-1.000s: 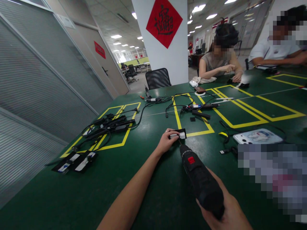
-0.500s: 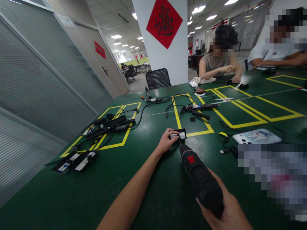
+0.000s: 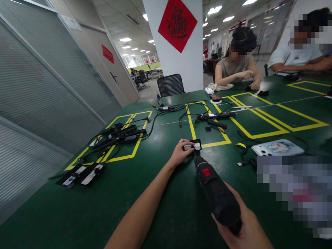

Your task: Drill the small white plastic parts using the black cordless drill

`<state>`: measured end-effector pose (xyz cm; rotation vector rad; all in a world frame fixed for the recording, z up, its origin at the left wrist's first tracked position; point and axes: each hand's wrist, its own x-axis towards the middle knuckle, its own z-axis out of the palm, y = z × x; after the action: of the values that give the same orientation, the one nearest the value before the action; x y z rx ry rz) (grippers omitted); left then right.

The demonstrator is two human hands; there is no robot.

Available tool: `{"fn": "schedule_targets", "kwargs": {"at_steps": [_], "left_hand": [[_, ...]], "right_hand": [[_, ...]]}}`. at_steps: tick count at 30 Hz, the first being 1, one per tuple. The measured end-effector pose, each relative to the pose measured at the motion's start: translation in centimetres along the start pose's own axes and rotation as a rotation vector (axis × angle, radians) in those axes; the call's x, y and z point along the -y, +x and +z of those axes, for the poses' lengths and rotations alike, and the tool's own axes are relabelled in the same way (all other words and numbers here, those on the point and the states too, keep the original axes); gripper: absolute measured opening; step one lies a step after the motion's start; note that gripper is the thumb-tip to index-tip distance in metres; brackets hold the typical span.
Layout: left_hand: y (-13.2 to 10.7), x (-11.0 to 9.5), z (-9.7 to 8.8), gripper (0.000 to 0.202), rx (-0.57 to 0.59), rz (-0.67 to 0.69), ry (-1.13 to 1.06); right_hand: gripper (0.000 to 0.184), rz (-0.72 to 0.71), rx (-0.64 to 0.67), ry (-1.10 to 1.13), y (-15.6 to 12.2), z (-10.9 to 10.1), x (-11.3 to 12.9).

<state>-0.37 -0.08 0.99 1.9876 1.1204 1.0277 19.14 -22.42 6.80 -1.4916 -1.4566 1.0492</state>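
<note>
Electric screwdriver (image 3: 217, 195) gripped in closed right hand (image 3: 245, 230), bit touching the small black-and-white adapter (image 3: 193, 145) pinned to the green table (image 3: 160, 207) by left hand (image 3: 180, 153) fingers

Bright ceiling lights, sharp centre, warped edges.

at frame centre the left hand (image 3: 180, 153) rests on a small adapter (image 3: 193, 145) on the table (image 3: 77, 214), seemingly pinning it. the power screwdriver (image 3: 216, 193), lower right, points at it. cables (image 3: 118, 135) lie left, a phone (image 3: 278, 147) right.
</note>
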Motion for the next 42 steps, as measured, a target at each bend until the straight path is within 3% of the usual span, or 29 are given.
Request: {"fn": "schedule_targets", "kwargs": {"at_steps": [30,42], "left_hand": [[-0.03,-0.01,0.08,0.021,-0.002,-0.003,-0.003],[0.06,-0.02,0.06,0.023,-0.009,-0.003,-0.005]], "right_hand": [[0.065,-0.017,0.054,0.002,0.14,-0.06,-0.7],[0.064,-0.01,0.006,0.005,0.05,0.06,-0.65]]}}
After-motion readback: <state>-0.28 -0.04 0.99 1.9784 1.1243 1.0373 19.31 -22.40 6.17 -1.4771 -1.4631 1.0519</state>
